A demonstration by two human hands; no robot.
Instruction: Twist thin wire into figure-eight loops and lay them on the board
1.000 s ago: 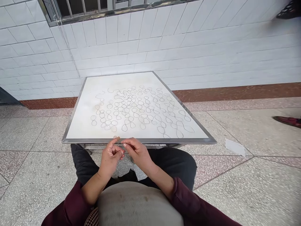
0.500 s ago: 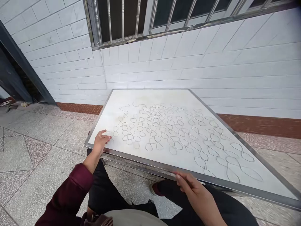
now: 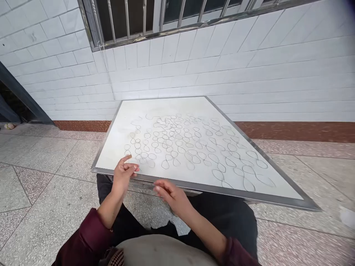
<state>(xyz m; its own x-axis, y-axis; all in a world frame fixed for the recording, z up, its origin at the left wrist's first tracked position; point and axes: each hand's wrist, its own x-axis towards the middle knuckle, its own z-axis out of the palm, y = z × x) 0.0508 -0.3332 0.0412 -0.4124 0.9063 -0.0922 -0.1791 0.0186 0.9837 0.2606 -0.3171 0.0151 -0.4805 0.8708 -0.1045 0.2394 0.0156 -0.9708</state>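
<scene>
A low white board (image 3: 130,122) with a metal rim stands in front of me, covered with several thin figure-eight wire loops (image 3: 183,147) laid in rows. My left hand (image 3: 124,173) hovers over the board's near left edge, thumb up and fingers curled close together; anything between them is too small to see. My right hand (image 3: 172,195) sits just below the near rim, fingers loosely bent and blurred, with nothing visible in it. Both arms wear dark red sleeves.
A white tiled wall with a barred window (image 3: 155,14) rises behind the board. Speckled stone floor (image 3: 41,177) lies all round. A dark doorway (image 3: 11,103) opens at the far left. My dark trousers and a grey garment (image 3: 161,251) fill the bottom.
My left hand has drawn back from the board's left corner toward the near edge. My right hand has slid left along the rim, toward the left hand. The view has swung right.
</scene>
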